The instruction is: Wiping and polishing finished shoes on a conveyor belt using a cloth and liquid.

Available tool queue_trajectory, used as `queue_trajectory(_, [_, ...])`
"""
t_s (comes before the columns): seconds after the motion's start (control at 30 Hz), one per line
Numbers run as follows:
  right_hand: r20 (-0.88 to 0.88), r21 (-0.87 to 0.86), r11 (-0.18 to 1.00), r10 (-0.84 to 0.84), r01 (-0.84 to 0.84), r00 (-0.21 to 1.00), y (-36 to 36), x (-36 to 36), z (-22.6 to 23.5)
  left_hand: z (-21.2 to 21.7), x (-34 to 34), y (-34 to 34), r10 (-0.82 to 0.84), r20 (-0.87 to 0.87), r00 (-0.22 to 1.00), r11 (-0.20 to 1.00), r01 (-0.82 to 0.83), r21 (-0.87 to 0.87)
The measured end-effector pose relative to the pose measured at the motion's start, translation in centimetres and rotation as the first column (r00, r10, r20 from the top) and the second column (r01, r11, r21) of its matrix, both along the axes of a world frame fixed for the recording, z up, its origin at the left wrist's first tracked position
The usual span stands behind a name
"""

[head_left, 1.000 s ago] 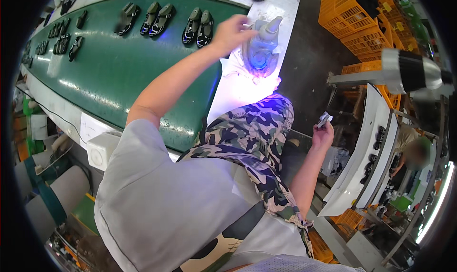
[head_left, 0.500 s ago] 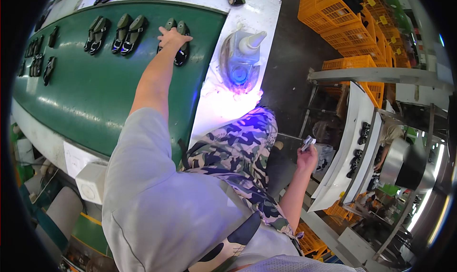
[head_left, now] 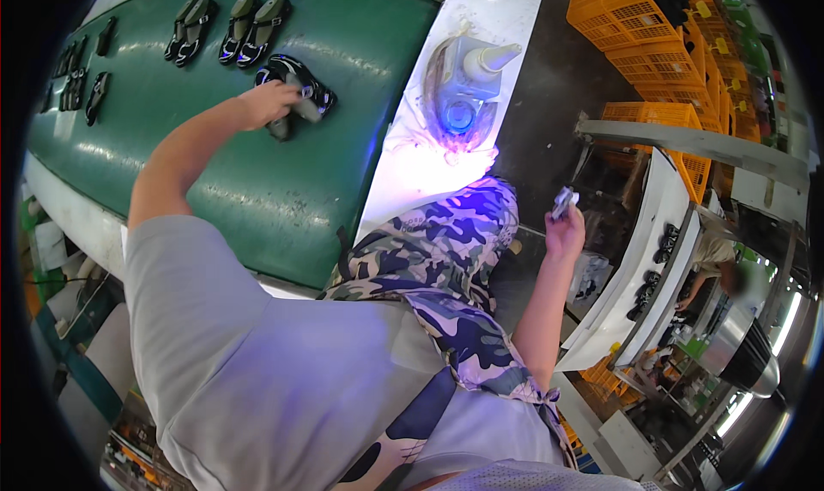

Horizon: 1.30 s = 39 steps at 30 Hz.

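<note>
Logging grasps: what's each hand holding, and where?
Left hand grips a black shoe on the belt, mid-body. Right hand pinches a small pale object; unclear.

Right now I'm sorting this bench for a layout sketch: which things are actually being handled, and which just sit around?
In hand:
- left hand on a black shoe on the green belt
- right hand holding a small pale object, too small to identify

Lying about:
- other black shoes up the belt
- lit lamp device
- orange crates
- a co-worker at the next line
</note>
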State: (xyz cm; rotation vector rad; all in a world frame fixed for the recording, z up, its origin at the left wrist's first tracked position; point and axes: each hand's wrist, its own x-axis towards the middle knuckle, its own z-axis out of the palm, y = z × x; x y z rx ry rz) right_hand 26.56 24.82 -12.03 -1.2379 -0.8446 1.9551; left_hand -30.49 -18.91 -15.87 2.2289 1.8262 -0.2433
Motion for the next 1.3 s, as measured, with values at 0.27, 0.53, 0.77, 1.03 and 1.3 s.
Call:
queue_trajectory(0.27, [-0.116, 0.027, 0.99, 0.14, -0.138, 0.983, -2.1, -6.8, -1.7, -1.2, 6.3, -4.2, 0.797, 0.237, 0.556, 0.566, -0.824, 0.032])
queue_trajectory(0.53, [-0.063, 0.048, 0.997, 0.065, -0.062, 0.996, -3.5, -3.9, -0.2, -3.8, 8.4, 5.8, 0.916, -0.112, 0.385, 0.387, -0.922, 0.0])
queue_trajectory(0.77, [-0.037, -0.021, 1.0, -0.006, 0.005, 0.999, -5.0, 0.7, -0.1, -10.1, 6.8, 10.0, 0.886, 0.46, -0.066, -0.057, -0.998, -0.034])
queue_trajectory(1.03, [0.081, 0.109, 0.99, -0.101, 0.092, 0.992, -6.6, 2.5, 3.2, -9.0, 6.5, 12.3, 0.567, 0.451, -0.689, -0.229, -0.658, -0.718])
queue_trajectory(1.3, [0.203, 0.216, 0.976, -0.061, 0.016, 0.977, -6.9, -2.5, 3.3, -7.1, 11.6, 7.7, 0.044, 0.557, -0.83, 0.443, -0.483, -0.755])
